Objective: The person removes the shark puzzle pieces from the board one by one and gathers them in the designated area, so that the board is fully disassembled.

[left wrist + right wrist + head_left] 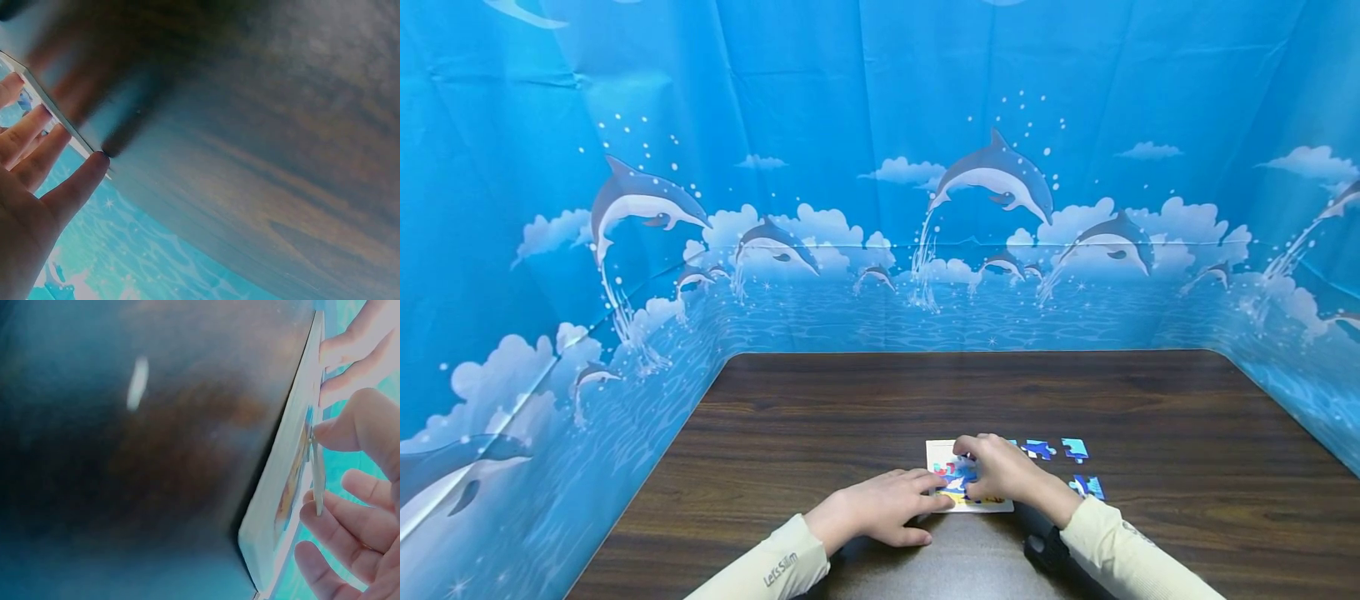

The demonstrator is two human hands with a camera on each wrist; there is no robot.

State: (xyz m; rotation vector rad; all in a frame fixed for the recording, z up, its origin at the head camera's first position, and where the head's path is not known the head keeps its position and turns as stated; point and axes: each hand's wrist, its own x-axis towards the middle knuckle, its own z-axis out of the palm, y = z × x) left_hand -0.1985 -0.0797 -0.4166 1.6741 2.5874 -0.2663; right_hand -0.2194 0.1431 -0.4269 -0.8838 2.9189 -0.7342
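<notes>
The white-rimmed puzzle tray (935, 451) lies on the worktop (820, 408), coloured artwork (958, 472) inside. Left hand (887, 507): fingers extended, touching the tray's left side. Right hand (1006, 471): fingers pinch one puzzle piece (319, 480) over the tray. Loose pieces (1075, 448) lie to its right.

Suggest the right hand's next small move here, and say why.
Probably the right hand should ease the puzzle piece down flat onto the board: the right wrist view shows the piece pinched between thumb and fingers, tilted against the board's face, while the left hand has fingertips on the board's left side, which may steady it.
</notes>
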